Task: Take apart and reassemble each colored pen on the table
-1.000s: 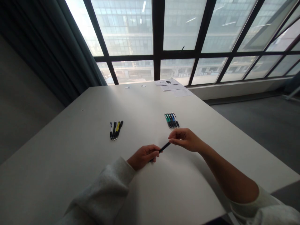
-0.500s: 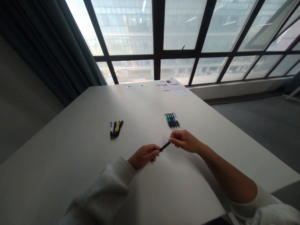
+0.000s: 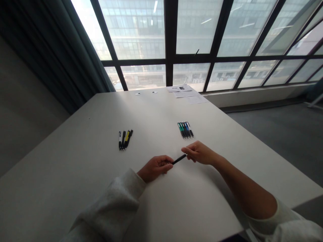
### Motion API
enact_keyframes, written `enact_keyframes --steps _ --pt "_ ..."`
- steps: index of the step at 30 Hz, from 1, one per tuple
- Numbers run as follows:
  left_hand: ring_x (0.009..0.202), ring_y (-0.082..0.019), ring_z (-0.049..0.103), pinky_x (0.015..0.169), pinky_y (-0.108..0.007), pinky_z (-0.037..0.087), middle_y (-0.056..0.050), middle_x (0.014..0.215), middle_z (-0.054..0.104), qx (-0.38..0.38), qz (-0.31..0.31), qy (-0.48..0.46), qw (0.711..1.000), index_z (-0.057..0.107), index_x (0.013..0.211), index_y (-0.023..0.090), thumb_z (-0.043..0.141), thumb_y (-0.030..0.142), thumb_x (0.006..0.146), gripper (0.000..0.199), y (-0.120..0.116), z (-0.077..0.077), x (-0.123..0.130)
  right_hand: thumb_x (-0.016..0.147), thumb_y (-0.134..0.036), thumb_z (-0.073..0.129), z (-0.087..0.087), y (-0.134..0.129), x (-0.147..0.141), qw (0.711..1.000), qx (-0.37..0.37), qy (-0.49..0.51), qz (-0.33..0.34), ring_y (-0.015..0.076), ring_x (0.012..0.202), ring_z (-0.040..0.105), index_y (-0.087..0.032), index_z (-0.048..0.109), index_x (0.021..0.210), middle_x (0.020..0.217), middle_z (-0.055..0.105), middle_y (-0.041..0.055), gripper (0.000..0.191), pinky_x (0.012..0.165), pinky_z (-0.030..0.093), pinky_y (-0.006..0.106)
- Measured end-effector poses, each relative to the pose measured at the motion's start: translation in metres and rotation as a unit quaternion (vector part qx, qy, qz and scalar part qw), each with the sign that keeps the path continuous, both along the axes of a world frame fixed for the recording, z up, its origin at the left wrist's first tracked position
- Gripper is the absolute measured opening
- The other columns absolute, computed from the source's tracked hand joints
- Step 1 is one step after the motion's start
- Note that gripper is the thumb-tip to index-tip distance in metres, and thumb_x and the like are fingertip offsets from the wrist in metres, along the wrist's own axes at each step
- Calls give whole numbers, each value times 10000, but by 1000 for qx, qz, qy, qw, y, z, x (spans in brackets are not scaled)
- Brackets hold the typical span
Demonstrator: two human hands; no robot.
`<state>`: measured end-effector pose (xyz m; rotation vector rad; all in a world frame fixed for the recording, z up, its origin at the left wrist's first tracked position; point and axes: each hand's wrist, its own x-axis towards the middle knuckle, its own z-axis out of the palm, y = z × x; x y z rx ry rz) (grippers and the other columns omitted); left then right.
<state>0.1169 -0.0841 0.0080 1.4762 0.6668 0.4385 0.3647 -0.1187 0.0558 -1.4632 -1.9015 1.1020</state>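
We have in our two hands one black pen (image 3: 179, 159), and it is located over the near middle part of the white bench (image 3: 101, 116), slanting from near left to far right. The left hand (image 3: 156, 166) is bent around the near end of this pen, with thumb and fingers brought together on it. The right hand (image 3: 198, 153) pinches the far end between the thumb and finger, its other fingers being curled. Whether the pen touches the surface below, we cannot tell. Farther and to the left lies the left pen group (image 3: 123, 140), four pens almost side by side, one of them yellow and black. Just beyond the right hand we see the right pen group (image 3: 183, 129), with green, blue and white parts, in a tight row. Between these two groups a wide stretch of white surface gives us room, and the left group is well apart from the left edge. The right edge runs obliquely, beyond the right forearm. At the far edge there are papers (image 3: 179, 88) in the right corner, and two small round pieces (image 3: 154, 92) to their left.
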Motion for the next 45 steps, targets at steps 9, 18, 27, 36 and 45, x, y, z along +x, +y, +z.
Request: enact_keyframes --steps 9,18,27,36,45 --pt "557 -89 515 548 -220 396 19 636 594 -13 45 -7 999 676 916 113 806 428 708 399 -2 1 2 901 -515 577 -2 0 -3 999 34 -25 14 87 449 395 -161 578 593 453 476 -43 469 485 300 228" --pt "748 -156 667 731 -270 518 -31 785 721 63 239 -42 968 659 862 141 869 318 638 354 7 9 -2 933 -555 491 -9 3 -13 999 26 -15 13 78 433 370 -180 452 506 443 422 -51 569 484 305 229" --pt "849 -159 699 837 -316 562 -37 871 750 53 323 -183 927 527 1116 179 866 251 659 573 4 42 0 858 -477 671 -16 -16 -45 976 -90 150 126 92 538 549 -159 588 690 621 645 -9 369 550 447 206" --pt "850 -171 715 802 -298 599 -48 960 750 201 243 -122 941 581 1287 215 773 245 795 529 -25 86 -4 944 -550 515 -5 -41 -76 923 -146 301 189 120 636 611 -127 655 878 753 690 62 450 643 527 255" --pt "677 -161 729 638 -252 631 -17 894 762 338 214 -96 912 687 1081 229 825 153 727 387 -54 113 -8 974 -552 447 2 -56 -82 912 -118 313 238 145 736 625 -125 670 1086 846 692 94 495 730 545 293"
